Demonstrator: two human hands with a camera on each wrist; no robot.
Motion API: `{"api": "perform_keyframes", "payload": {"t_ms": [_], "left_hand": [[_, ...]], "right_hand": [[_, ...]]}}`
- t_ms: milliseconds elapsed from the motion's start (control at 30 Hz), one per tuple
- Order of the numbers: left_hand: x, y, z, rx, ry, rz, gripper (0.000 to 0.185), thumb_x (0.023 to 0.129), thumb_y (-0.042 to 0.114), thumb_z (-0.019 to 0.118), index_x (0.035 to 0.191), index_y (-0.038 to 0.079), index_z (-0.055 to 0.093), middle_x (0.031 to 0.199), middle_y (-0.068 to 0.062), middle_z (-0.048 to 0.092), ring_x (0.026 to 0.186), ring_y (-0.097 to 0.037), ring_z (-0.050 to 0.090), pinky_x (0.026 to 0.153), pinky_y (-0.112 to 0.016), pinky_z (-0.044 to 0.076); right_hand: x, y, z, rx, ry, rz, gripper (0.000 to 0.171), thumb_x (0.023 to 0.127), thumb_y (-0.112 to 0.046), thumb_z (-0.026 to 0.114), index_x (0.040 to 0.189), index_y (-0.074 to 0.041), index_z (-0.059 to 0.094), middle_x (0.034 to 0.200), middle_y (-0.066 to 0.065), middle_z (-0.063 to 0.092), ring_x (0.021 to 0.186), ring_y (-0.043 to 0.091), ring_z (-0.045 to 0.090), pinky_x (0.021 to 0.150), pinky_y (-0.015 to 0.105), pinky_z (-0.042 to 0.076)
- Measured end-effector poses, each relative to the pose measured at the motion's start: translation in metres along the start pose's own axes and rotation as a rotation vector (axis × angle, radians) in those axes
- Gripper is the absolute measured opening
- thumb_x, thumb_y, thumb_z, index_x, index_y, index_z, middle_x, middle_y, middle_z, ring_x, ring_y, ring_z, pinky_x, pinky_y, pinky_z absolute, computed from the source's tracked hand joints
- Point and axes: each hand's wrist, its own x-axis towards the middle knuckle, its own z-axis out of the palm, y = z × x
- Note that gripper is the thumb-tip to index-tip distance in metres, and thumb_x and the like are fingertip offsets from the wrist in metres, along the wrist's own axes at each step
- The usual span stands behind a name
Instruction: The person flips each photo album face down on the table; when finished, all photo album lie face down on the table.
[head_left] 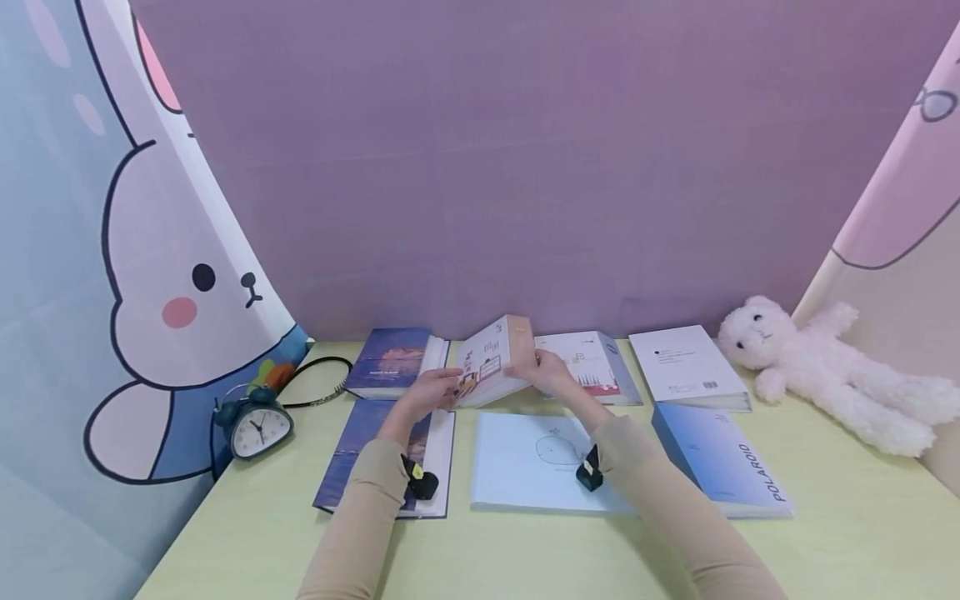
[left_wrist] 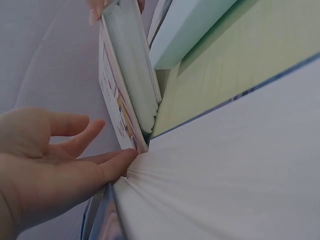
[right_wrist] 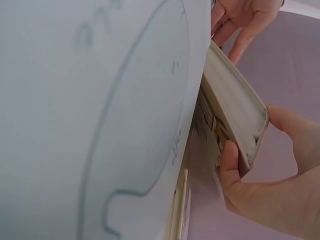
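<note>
A photo album (head_left: 487,362) with a white illustrated cover and tan spine is tilted up at the back middle of the table. My right hand (head_left: 547,373) grips its spine side, thumb on one cover and fingers on the other, as the right wrist view shows with the album's page edges (right_wrist: 235,95). At the album's lower left corner is my left hand (head_left: 427,396). In the left wrist view, the extended fingers (left_wrist: 112,162) touch that corner without curling round it. Below lies a white album (head_left: 525,458) with a whale drawing.
Two purple-blue albums, one behind (head_left: 393,358) and one in front (head_left: 352,450), lie left. To the right are an illustrated album (head_left: 588,362), a white album (head_left: 682,362) and a blue Polaroid album (head_left: 723,458). An alarm clock (head_left: 258,423), headband (head_left: 322,400) and plush toy (head_left: 817,367) flank them.
</note>
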Motion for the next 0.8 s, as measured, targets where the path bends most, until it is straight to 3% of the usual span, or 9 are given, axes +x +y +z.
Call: {"api": "perform_keyframes", "payload": {"t_ms": [67, 167, 367, 533, 600, 700, 800], "left_hand": [[0.0001, 0.0001, -0.0003, 0.032, 0.022, 0.006, 0.040, 0.100, 0.014, 0.041, 0.138, 0.002, 0.044, 0.117, -0.008, 0.053, 0.076, -0.011, 0.045, 0.072, -0.028, 0.042], [0.0003, 0.0010, -0.0009, 0.057, 0.036, 0.005, 0.039, 0.100, 0.014, 0.041, 0.136, 0.002, 0.047, 0.093, -0.005, 0.051, 0.068, -0.011, 0.040, 0.066, -0.026, 0.038], [0.0005, 0.0034, -0.0026, 0.134, 0.052, 0.004, 0.039, 0.099, 0.016, 0.042, 0.134, 0.001, 0.050, 0.072, 0.000, 0.048, 0.047, -0.007, 0.028, 0.050, -0.023, 0.031], [-0.0017, 0.0043, -0.0051, 0.174, 0.058, 0.004, 0.040, 0.100, 0.021, 0.041, 0.133, 0.000, 0.050, 0.056, 0.005, 0.036, 0.044, -0.007, 0.025, 0.049, -0.024, 0.031], [-0.0021, 0.0039, -0.0059, 0.175, 0.069, 0.004, 0.040, 0.101, 0.023, 0.042, 0.131, -0.001, 0.052, 0.055, 0.004, 0.034, 0.046, -0.009, 0.026, 0.051, -0.025, 0.031], [-0.0030, 0.0029, -0.0062, 0.181, 0.094, -0.008, 0.041, 0.100, 0.025, 0.043, 0.129, -0.001, 0.053, 0.069, 0.000, 0.048, 0.059, -0.011, 0.039, 0.062, -0.027, 0.038], [-0.0042, 0.0016, -0.0060, 0.173, 0.108, -0.018, 0.041, 0.100, 0.023, 0.043, 0.132, -0.001, 0.051, 0.105, -0.012, 0.061, 0.089, -0.018, 0.055, 0.084, -0.035, 0.047]], "right_hand": [[0.0005, 0.0015, -0.0003, -0.002, -0.010, 0.006, 0.079, 0.082, -0.042, 0.068, 0.142, -0.002, 0.035, 0.139, 0.019, 0.046, 0.124, 0.033, 0.048, 0.103, 0.046, 0.041], [0.0010, 0.0033, -0.0008, -0.004, -0.022, 0.026, 0.080, 0.083, -0.042, 0.068, 0.143, -0.002, 0.034, 0.143, 0.020, 0.042, 0.129, 0.035, 0.042, 0.106, 0.047, 0.038], [-0.0010, 0.0037, -0.0005, -0.047, -0.046, 0.037, 0.078, 0.084, -0.044, 0.065, 0.142, -0.002, 0.036, 0.144, 0.020, 0.040, 0.131, 0.036, 0.040, 0.107, 0.049, 0.036], [-0.0026, 0.0057, -0.0007, -0.085, -0.071, 0.006, 0.080, 0.086, -0.044, 0.064, 0.143, 0.002, 0.031, 0.146, 0.023, 0.036, 0.133, 0.038, 0.036, 0.109, 0.048, 0.034], [-0.0027, 0.0067, -0.0008, -0.095, -0.080, -0.002, 0.081, 0.086, -0.044, 0.064, 0.143, 0.003, 0.031, 0.146, 0.024, 0.035, 0.133, 0.038, 0.037, 0.109, 0.048, 0.034], [-0.0022, 0.0082, -0.0008, -0.124, -0.090, -0.006, 0.078, 0.087, -0.044, 0.063, 0.142, 0.003, 0.034, 0.144, 0.023, 0.039, 0.131, 0.037, 0.040, 0.107, 0.047, 0.037], [-0.0017, 0.0085, -0.0009, -0.145, -0.099, -0.001, 0.075, 0.087, -0.044, 0.062, 0.140, 0.003, 0.036, 0.142, 0.023, 0.041, 0.130, 0.037, 0.041, 0.107, 0.047, 0.037]]}}
